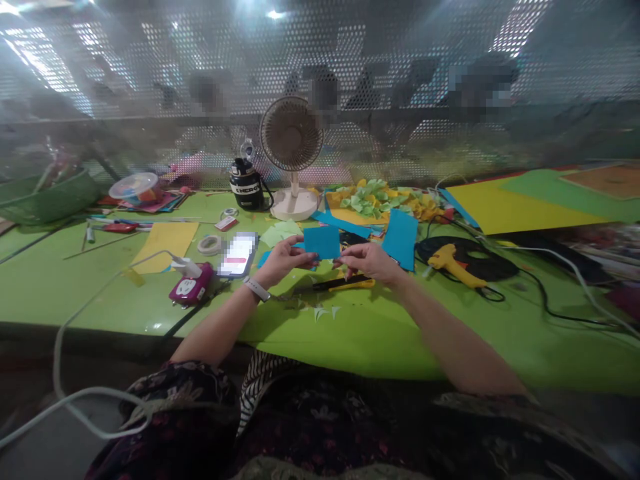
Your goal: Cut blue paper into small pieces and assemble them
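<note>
Your left hand [284,261] and right hand [367,260] are both closed on the blue paper square [323,241], pinching its 2 sides.

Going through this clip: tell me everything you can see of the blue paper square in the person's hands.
The blue paper square is a flat, matte, teal-blue sheet with straight edges and no visible folds. It is held up above the green table, gripped along one side by the left hand, with the right hand at its lower corner.
</note>
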The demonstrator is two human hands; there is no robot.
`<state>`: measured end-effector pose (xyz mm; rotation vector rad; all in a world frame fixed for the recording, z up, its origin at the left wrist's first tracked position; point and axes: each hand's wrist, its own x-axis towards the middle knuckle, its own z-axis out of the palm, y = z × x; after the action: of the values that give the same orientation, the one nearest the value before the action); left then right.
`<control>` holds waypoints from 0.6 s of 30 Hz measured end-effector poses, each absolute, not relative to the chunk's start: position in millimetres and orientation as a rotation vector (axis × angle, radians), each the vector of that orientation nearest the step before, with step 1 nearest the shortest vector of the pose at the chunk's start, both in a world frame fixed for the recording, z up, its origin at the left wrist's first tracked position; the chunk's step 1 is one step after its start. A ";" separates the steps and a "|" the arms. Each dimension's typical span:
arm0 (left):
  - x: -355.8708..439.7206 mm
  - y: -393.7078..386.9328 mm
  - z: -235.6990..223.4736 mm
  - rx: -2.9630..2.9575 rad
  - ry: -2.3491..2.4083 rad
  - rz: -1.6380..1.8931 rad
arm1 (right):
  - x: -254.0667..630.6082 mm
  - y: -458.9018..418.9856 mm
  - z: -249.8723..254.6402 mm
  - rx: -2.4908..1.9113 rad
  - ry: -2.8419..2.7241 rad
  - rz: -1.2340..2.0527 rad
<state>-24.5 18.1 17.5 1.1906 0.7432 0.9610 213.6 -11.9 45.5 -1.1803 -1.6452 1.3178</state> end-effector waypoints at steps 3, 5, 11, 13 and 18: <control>-26.7 19.0 19.0 1.205 0.760 0.960 | 216.4 -10.0 42.1 -1.183 -1.625 1.329; -27.6 19.7 19.0 1.211 0.772 0.966 | 216.8 -9.8 39.4 -1.175 -1.631 1.354; -24.4 22.5 14.5 1.140 0.799 1.017 | 211.9 -14.3 36.5 -1.222 -1.956 1.175; -24.4 24.4 14.3 1.094 0.790 1.060 | 210.3 -15.3 35.0 -1.259 -2.179 0.920; -28.5 30.7 14.7 1.035 0.766 1.129 | 207.2 -12.7 22.4 -1.254 -2.649 0.481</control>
<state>-28.5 30.7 14.7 1.0345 0.7664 1.1294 207.2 -12.7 22.4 -1.2540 -2.6494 0.4814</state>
